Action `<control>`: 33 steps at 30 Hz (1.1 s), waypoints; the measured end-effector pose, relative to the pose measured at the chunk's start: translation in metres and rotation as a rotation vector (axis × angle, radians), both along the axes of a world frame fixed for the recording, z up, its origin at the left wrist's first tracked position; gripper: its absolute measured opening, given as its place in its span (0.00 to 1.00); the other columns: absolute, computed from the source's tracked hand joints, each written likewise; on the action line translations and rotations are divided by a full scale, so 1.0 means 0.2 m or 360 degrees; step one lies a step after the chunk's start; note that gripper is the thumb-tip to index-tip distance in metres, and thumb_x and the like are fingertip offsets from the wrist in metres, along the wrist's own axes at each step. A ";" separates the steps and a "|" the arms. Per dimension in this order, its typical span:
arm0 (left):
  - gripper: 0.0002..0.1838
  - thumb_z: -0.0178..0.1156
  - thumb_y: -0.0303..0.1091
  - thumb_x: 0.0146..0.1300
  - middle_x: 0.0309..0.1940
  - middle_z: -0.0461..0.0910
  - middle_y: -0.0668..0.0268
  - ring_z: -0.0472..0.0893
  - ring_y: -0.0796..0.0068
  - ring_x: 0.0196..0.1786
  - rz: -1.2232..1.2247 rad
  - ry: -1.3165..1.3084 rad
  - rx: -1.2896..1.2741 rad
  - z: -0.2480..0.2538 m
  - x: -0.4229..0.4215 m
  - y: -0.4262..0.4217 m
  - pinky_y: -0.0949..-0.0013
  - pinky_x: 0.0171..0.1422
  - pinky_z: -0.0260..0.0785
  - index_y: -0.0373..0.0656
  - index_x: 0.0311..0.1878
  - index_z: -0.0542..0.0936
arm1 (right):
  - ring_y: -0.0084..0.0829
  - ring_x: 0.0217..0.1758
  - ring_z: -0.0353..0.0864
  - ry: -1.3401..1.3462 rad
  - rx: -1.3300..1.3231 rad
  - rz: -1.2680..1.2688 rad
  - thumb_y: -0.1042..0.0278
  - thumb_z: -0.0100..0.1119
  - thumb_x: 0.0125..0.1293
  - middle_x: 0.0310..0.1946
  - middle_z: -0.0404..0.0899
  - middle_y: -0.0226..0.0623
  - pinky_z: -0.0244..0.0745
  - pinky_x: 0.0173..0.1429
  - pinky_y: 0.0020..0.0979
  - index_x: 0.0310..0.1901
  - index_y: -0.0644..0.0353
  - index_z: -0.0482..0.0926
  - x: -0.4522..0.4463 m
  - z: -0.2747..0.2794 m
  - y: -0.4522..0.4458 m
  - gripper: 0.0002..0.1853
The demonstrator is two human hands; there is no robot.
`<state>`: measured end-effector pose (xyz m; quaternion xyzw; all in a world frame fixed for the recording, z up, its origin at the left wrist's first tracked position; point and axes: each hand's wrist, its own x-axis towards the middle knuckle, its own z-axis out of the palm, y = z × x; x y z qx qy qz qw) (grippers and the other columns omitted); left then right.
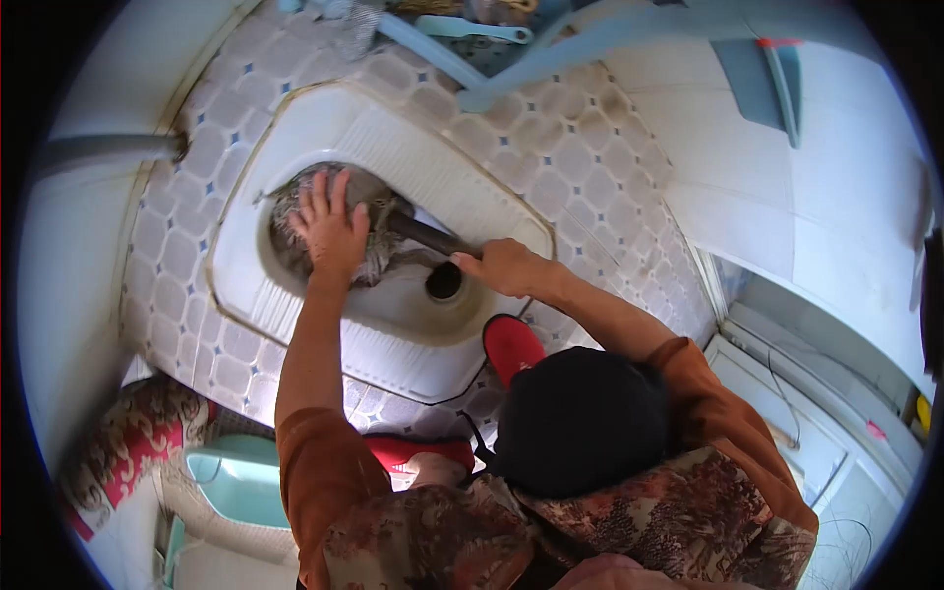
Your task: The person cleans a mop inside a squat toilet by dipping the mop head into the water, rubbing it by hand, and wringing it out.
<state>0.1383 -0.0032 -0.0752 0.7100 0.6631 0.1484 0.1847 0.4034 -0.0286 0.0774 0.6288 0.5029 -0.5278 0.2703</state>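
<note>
A white squat toilet (388, 339) is set into the tiled floor. In its basin lies a wet, grey-brown, stringy mop head (379, 258). My left hand (332, 228) rests on top of it, palm down with the fingers spread. A dark mop handle (425, 234) runs from the mop head toward the right. My right hand (506, 267) is closed around the handle's near end, above the basin's rim. Close below that hand is the dark round drain hole (444, 281). The left palm hides part of the mop head.
A light-blue plastic rack (433, 49) stands at the top, holding a light-blue brush (474, 29). A grey pipe (108, 152) meets the left wall. A mint-green bin (241, 477) is at lower left. Red shoes (511, 346) stand beside the toilet. A blue-grey dustpan (752, 84) is against the right wall.
</note>
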 end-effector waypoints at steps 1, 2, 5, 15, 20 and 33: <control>0.34 0.54 0.53 0.68 0.79 0.54 0.63 0.48 0.48 0.80 0.0015 0.0023 -0.0034 0.00 0.00 0.01 0.25 0.75 0.37 0.66 0.76 0.62 | 0.42 0.17 0.80 -0.0011 -0.0005 -0.0003 0.27 0.37 0.73 0.11 0.73 0.44 0.79 0.31 0.42 0.17 0.69 0.77 -0.04 0.01 0.01 0.46; 0.33 0.54 0.54 0.67 0.79 0.54 0.64 0.49 0.48 0.80 0.0038 0.0058 -0.0069 0.01 -0.02 0.00 0.26 0.75 0.37 0.66 0.76 0.62 | 0.42 0.16 0.80 -0.0013 0.0012 -0.0006 0.27 0.38 0.73 0.11 0.73 0.44 0.79 0.31 0.42 0.18 0.69 0.77 -0.06 -0.01 0.00 0.46; 0.33 0.55 0.53 0.68 0.79 0.54 0.63 0.48 0.49 0.81 0.0025 0.0012 0.0011 0.03 -0.03 -0.01 0.26 0.75 0.38 0.67 0.75 0.63 | 0.41 0.16 0.79 0.0020 0.0071 -0.0036 0.28 0.38 0.73 0.10 0.72 0.44 0.78 0.30 0.41 0.19 0.70 0.77 -0.05 -0.03 -0.03 0.46; 0.34 0.48 0.58 0.74 0.76 0.54 0.44 0.50 0.41 0.80 0.0862 -0.0032 0.0076 0.20 0.25 -0.18 0.34 0.78 0.40 0.55 0.77 0.60 | 0.52 0.32 0.85 0.0079 0.0319 0.0007 0.30 0.43 0.72 0.26 0.81 0.58 0.79 0.41 0.46 0.33 0.74 0.81 0.04 -0.05 -0.07 0.42; 0.35 0.53 0.47 0.72 0.70 0.59 0.38 0.60 0.41 0.72 0.1487 -0.0751 0.0111 0.36 0.53 -0.42 0.46 0.76 0.51 0.29 0.71 0.60 | 0.62 0.46 0.82 0.0048 0.0672 0.0166 0.31 0.47 0.71 0.38 0.82 0.66 0.76 0.52 0.50 0.41 0.72 0.82 0.06 -0.04 -0.12 0.40; 0.33 0.52 0.56 0.64 0.55 0.75 0.54 0.75 0.57 0.57 0.2265 -0.3758 -0.0788 0.27 0.49 -0.48 0.49 0.64 0.70 0.38 0.62 0.72 | 0.23 0.21 0.73 0.0730 0.0393 -0.0085 0.44 0.62 0.68 0.20 0.72 0.32 0.69 0.27 0.32 0.33 0.65 0.76 0.07 0.32 -0.19 0.26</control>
